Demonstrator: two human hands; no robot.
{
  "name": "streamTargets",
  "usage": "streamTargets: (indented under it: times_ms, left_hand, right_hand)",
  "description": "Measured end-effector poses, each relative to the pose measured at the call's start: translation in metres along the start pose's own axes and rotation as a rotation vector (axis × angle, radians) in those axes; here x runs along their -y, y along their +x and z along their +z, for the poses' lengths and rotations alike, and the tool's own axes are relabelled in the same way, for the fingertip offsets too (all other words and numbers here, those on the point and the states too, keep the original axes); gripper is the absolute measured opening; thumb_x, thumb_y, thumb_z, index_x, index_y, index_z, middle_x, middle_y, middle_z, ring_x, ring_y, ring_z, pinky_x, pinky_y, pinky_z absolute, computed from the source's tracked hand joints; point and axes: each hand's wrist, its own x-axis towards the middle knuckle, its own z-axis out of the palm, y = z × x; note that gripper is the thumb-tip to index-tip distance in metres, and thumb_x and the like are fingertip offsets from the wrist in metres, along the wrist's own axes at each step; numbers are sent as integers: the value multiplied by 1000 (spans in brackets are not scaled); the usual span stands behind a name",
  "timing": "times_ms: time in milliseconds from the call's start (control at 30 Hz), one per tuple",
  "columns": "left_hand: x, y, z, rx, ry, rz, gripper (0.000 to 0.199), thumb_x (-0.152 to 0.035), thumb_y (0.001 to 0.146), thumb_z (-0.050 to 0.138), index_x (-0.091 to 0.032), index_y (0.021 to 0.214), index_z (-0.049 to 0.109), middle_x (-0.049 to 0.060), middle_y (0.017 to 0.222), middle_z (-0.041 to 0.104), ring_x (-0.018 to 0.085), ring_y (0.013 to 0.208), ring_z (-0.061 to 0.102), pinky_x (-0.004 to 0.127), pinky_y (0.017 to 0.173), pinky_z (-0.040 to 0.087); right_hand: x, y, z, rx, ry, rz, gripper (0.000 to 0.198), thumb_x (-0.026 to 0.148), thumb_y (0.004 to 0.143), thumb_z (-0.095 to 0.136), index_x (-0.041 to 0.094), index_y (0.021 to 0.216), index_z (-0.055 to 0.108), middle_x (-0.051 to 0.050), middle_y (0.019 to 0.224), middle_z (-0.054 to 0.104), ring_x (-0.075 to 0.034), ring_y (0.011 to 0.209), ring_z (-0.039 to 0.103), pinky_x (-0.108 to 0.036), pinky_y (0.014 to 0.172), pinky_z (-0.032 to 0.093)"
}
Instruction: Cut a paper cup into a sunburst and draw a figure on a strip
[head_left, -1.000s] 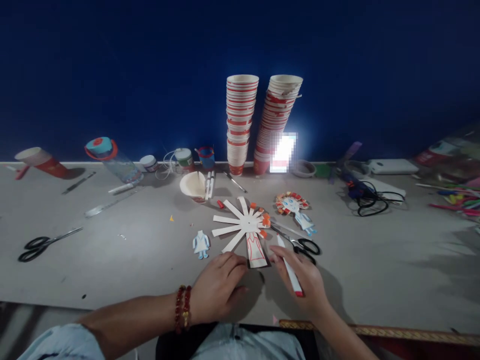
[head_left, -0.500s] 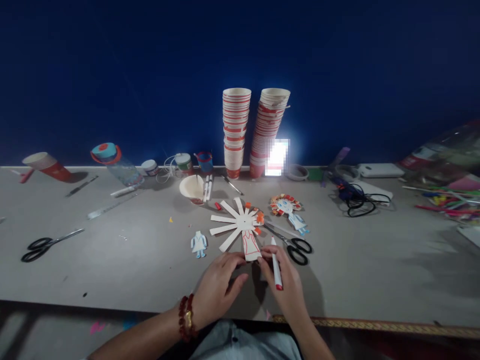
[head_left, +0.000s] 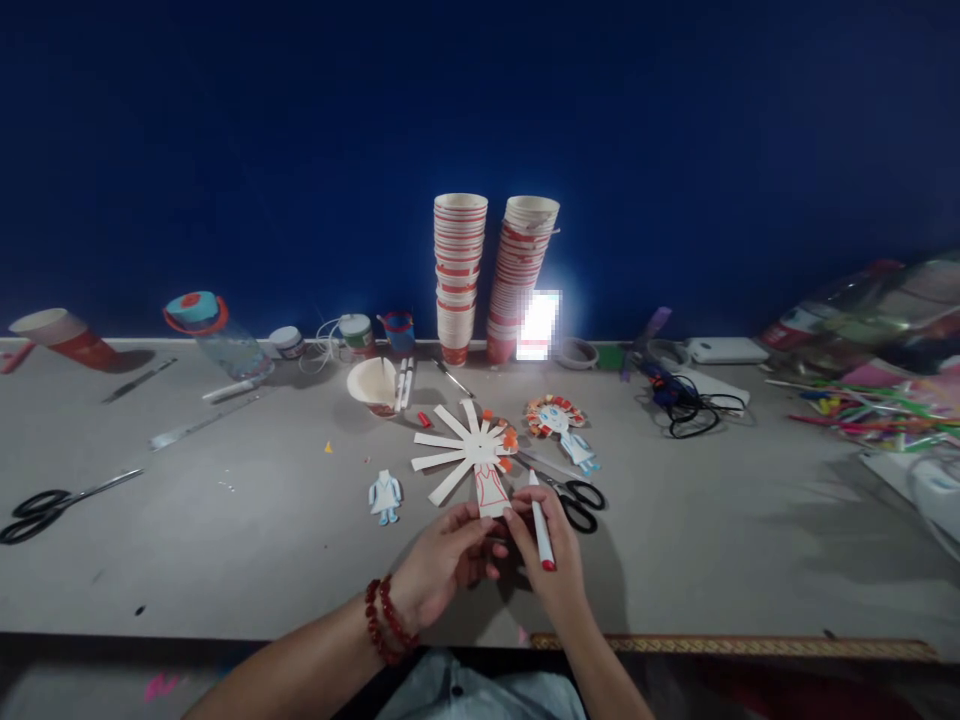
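A white paper cutout (head_left: 491,492) has strips fanning out from a round centre, some with orange curled ends. A dress is outlined in red on its lowest strip. My left hand (head_left: 439,565) pinches that strip's bottom edge, thumb on top and fingers curled below. In my right hand (head_left: 559,570) is a white marker (head_left: 541,535) with a red end; its thumb and fingertips also touch the strip's lower right corner. Black-handled scissors (head_left: 581,505) lie just beyond the right hand. A small paper figure (head_left: 385,497) in blue outline rests left of the cutout.
Two tall stacks of paper cups (head_left: 459,280) stand at the back beside a bright pixelated screen (head_left: 538,325). A finished-looking paper doll (head_left: 559,425) lies right of the cutout. More scissors (head_left: 45,510), a bottle (head_left: 217,335), a cut cup (head_left: 373,385) and a cable (head_left: 686,405) are around.
My left hand has turned, its thumb now on the strip's edge with fingers underneath. The right hand keeps the marker. The whole view has shifted slightly.
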Motion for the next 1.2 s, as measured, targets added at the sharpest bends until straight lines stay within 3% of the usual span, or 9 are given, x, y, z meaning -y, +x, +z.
streamTargets:
  times_ms: [167, 467, 733, 1067, 1200]
  left_hand:
    - [0, 13, 5, -35, 75, 12, 44, -40, 63, 85, -14, 83, 58, -1, 68, 63, 8, 54, 57, 20, 48, 44]
    - [1, 14, 6, -91, 206, -30, 45, -51, 64, 74, -16, 83, 52, -1, 65, 64, 7, 41, 51, 19, 39, 28]
    - [2, 12, 6, -50, 386, -45, 50, -61, 69, 64, -16, 87, 53, -1, 57, 62, 7, 34, 47, 20, 35, 20]
    - [1, 15, 6, -43, 451, -58, 47, -60, 79, 54, -15, 89, 59, -5, 45, 55, 6, 27, 38, 20, 34, 17]
    - [4, 18, 4, -64, 425, -40, 49, -60, 79, 55, -15, 96, 59, -5, 45, 55, 7, 28, 37, 20, 35, 18]
  right_hand:
    - [7, 2, 1, 33, 51, 7, 9, 30, 91, 55, 23, 96, 55, -2, 77, 68, -19, 68, 68, -27, 62, 55]
    - [4, 1, 6, 9, -81, 1, 12, 31, 90, 55, 21, 97, 54, -2, 80, 68, -19, 71, 68, -27, 65, 54]
    - [4, 0, 6, 65, -103, -32, 8, 30, 93, 52, 22, 94, 53, -2, 77, 67, -17, 67, 66, -26, 63, 52]
    - [8, 0, 5, 68, -92, -16, 9, 32, 93, 52, 23, 93, 52, 0, 70, 64, -17, 60, 64, -26, 58, 51]
    - [3, -1, 5, 48, -80, -31, 12, 32, 90, 57, 23, 95, 52, -2, 78, 67, -19, 67, 67, -27, 62, 54]
